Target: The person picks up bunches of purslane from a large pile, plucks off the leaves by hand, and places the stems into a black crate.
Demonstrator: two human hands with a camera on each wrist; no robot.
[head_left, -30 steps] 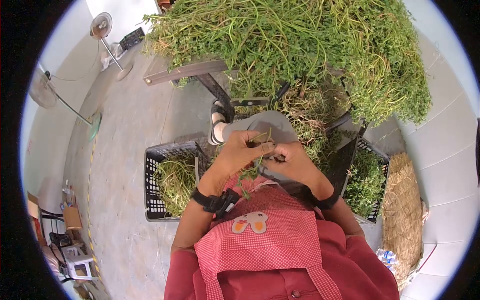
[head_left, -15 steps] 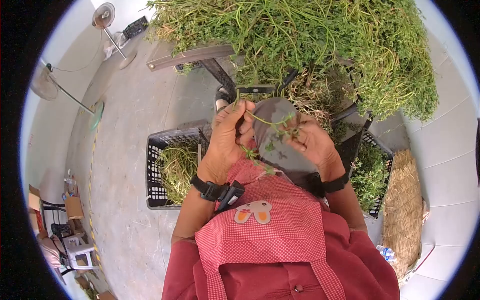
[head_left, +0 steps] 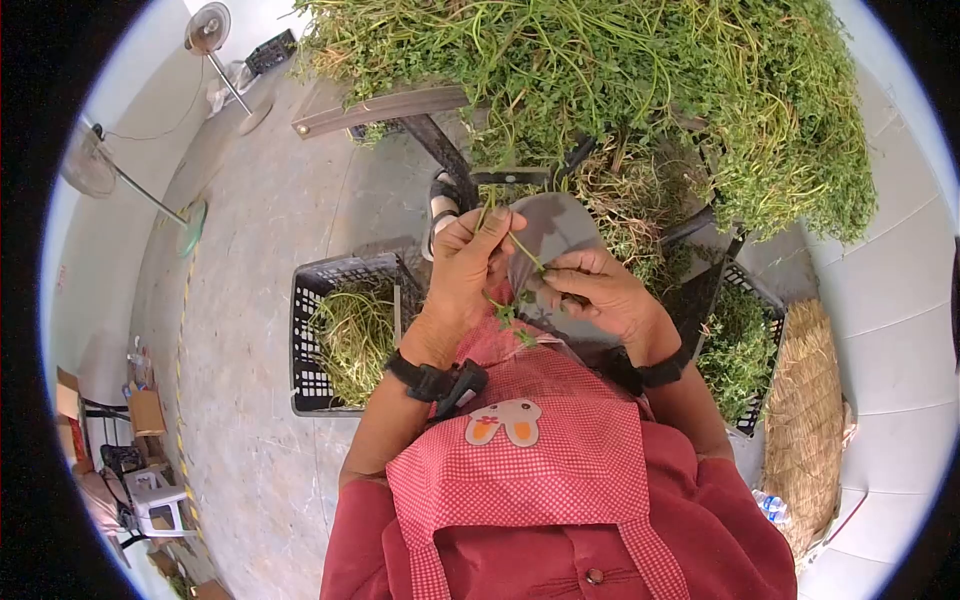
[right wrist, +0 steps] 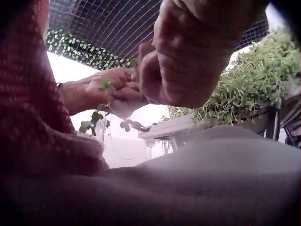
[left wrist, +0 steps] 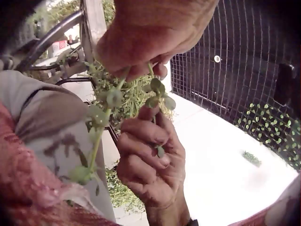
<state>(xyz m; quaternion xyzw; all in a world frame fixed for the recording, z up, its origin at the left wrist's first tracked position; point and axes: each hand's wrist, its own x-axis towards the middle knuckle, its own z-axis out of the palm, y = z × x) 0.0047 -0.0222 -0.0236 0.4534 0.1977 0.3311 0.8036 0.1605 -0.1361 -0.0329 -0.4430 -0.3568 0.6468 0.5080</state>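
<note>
Head view showed the left hand (head_left: pixel 468 262) and right hand (head_left: pixel 598 290) both pinching one leafy sprig (head_left: pixel 512 300) above the lap; its lower end was blurred against the red apron (head_left: pixel 540 470). Beyond lay a black crate (head_left: pixel 310 330), heaped greens (head_left: pixel 640 80), and concrete floor (head_left: pixel 250 230).

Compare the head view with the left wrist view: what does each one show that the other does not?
Only the head view shows the red apron, the crate of stems on the floor, and the two fans. Only the left wrist view shows the round leaves up close and a dark mesh wall. Both show the left hand and right hand pinching one green sprig.
</note>
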